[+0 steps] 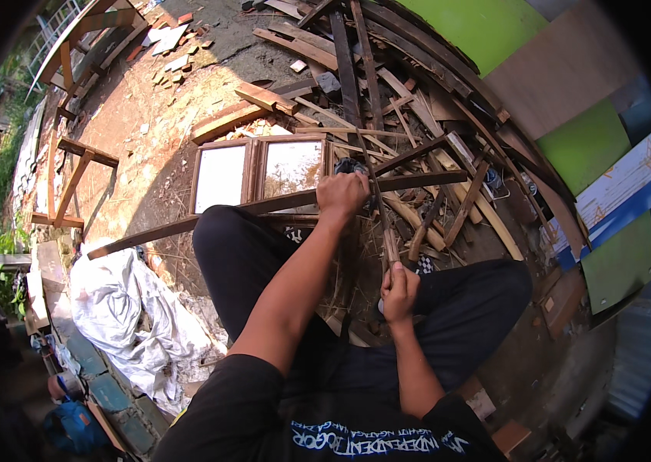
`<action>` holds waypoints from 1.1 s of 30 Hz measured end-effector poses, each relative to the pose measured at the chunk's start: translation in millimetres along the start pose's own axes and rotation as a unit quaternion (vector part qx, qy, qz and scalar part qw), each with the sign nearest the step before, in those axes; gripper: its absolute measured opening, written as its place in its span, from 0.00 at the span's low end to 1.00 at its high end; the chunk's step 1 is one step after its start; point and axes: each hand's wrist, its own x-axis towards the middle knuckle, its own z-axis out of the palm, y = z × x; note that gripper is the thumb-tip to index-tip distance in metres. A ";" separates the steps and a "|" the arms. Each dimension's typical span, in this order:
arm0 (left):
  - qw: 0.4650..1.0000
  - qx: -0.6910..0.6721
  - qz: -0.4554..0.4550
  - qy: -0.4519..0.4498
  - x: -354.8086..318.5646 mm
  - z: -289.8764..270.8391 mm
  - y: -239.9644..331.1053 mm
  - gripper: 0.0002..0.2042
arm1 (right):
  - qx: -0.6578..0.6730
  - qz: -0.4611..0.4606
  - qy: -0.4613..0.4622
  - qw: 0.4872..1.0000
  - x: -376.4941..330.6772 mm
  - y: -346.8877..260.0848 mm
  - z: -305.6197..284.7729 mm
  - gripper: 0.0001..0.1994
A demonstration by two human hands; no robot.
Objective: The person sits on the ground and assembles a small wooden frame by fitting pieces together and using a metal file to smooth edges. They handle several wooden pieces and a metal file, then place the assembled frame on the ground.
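My left hand (343,194) is closed over a long dark wooden beam (164,235), pressing on it near the middle of the view. The beam slants from the left, across my bent left knee, to the woodpile at right. My right hand (399,292) grips the lower end of a long, narrow tool (375,192). Its part nearest the hand looks like pale wood, and a thin dark length runs up past the beam, crossing it just right of my left hand. Whether it is a saw or a machete, I cannot tell.
Beyond the beam lies a wooden frame with two panes (223,175). Scrap timber (426,115) is heaped at the right and far side. A white cloth (129,308) lies crumpled at left. Wooden frames (71,181) stand farther left; green panels (572,146) lie at right.
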 end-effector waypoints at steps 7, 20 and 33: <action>1.000 -0.008 -0.001 0.024 -2.5 1.6 2.7 0.23 | 0.002 0.030 -0.032 0.999 -4.4 -6.3 -9.3 0.23; 0.981 -0.016 0.058 0.184 -9.9 21.4 -5.7 0.19 | -0.070 0.047 -0.024 0.996 -98.6 -25.1 -53.3 0.26; 0.995 0.011 0.017 0.101 -3.2 13.8 -0.8 0.21 | -0.111 0.001 -0.011 0.994 -88.5 -44.8 -45.9 0.25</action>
